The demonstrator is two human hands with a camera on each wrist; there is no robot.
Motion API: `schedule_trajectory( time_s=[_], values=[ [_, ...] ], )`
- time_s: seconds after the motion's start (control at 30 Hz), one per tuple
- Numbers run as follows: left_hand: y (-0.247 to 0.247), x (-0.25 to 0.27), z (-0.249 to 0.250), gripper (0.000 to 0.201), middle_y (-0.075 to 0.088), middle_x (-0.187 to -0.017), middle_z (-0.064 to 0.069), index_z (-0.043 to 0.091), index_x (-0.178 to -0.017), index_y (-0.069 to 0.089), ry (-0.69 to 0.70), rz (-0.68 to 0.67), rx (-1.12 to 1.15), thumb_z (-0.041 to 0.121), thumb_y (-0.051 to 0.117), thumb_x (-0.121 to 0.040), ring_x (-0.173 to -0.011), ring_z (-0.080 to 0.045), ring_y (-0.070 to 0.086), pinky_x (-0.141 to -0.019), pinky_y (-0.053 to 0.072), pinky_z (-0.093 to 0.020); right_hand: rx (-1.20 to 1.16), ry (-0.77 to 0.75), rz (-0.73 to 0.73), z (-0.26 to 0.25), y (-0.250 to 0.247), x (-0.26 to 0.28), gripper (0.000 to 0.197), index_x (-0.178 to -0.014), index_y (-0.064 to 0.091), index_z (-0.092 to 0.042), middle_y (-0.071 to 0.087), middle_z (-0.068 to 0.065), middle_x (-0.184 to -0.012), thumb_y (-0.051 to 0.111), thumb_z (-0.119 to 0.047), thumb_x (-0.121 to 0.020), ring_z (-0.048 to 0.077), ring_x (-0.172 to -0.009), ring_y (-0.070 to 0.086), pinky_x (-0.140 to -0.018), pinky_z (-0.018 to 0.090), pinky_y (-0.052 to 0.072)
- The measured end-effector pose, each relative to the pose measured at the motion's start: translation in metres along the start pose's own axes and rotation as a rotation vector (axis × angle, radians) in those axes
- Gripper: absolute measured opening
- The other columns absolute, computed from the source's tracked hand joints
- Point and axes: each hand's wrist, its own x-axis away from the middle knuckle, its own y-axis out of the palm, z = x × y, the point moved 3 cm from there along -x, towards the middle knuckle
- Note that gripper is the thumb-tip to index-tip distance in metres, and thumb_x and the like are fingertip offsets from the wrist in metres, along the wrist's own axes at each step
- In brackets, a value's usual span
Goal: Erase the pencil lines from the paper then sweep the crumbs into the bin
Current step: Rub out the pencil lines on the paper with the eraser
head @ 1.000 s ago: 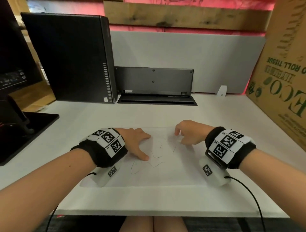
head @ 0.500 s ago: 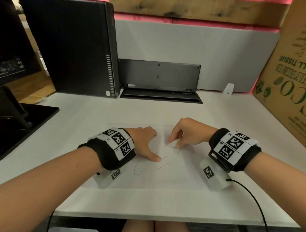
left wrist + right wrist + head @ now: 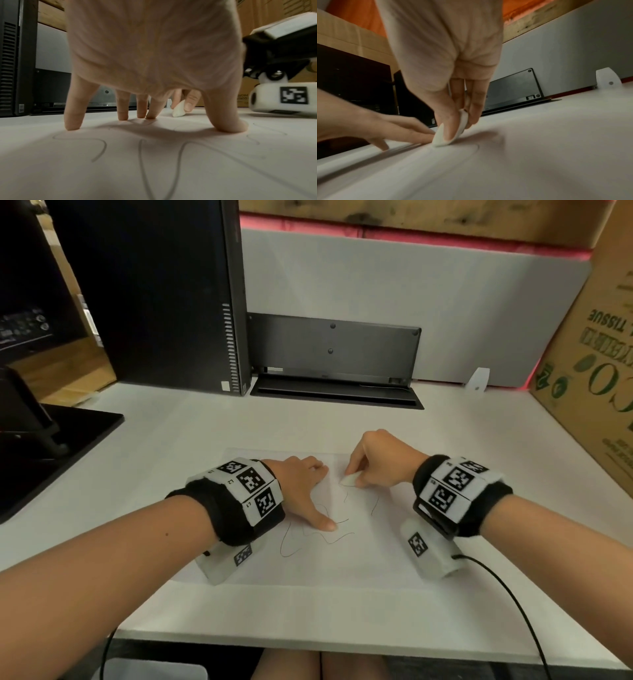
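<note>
The right hand (image 3: 380,463) pinched a white eraser (image 3: 350,480) between thumb and fingers (image 3: 476,108), its tip touching the paper (image 3: 342,563) on the table (image 3: 191,440). The left hand (image 3: 301,484) pressed spread fingers (image 3: 73,115) flat on the sheet, just beside the pencil lines (image 3: 329,537).

White rectangular desk top (image 3: 171,440) spreading flat across the scene, dimly lit. At eleven o'clock, a tall black upright computer tower (image 3: 154,292) with a strip of vent slits down its right edge. Just right of it, at twelve, a dark grey flat metal panel (image 3: 335,350) leaning against a pale grey fabric divider screen (image 3: 411,285). Above that screen, a rough brown wooden plank (image 3: 411,217) over a band of pink-red glow. At two o'clock, a big brown cardboard box (image 3: 589,354) with green upside-down lettering. At nine, a black flat monitor base (image 3: 51,453).
</note>
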Motion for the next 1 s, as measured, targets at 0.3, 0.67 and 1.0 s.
schedule_trajectory(
  time_s=[0.3, 0.67, 1.0],
  values=[
    [0.0, 0.001, 0.003, 0.107, -0.008, -0.158, 0.007, 0.017, -0.151, -0.006, -0.004, -0.026, -0.014, 0.07, 0.052, -0.079, -0.145, -0.017, 0.006, -0.116, 0.021, -0.039, 0.0, -0.046, -0.044, -0.004, 0.005, 0.007, 0.02, -0.094, 0.076, -0.011, 0.074, 0.0, -0.094, 0.07, -0.006, -0.076, 0.006, -0.081, 0.062, -0.068, 0.005, 0.044],
    [-0.001, 0.004, 0.004, 0.106, -0.011, -0.158, 0.008, 0.019, -0.151, -0.008, 0.001, -0.04, -0.028, 0.07, 0.051, -0.079, -0.145, -0.017, 0.003, -0.117, 0.018, -0.039, 0.009, -0.068, -0.043, -0.012, 0.005, 0.008, 0.02, -0.094, 0.075, -0.008, 0.073, 0.003, -0.094, 0.068, -0.003, -0.076, 0.005, -0.081, 0.064, -0.076, 0.013, 0.049],
    [-0.003, 0.004, 0.006, 0.109, -0.005, -0.159, 0.006, 0.014, -0.152, -0.003, -0.006, -0.022, -0.017, 0.069, 0.054, -0.077, -0.144, -0.019, 0.012, -0.115, 0.024, -0.04, -0.03, -0.05, -0.053, -0.012, 0.007, 0.012, 0.014, -0.089, 0.077, -0.011, 0.074, -0.001, -0.089, 0.072, -0.012, -0.077, -0.002, -0.074, 0.062, -0.072, 0.01, 0.048]
  ],
)
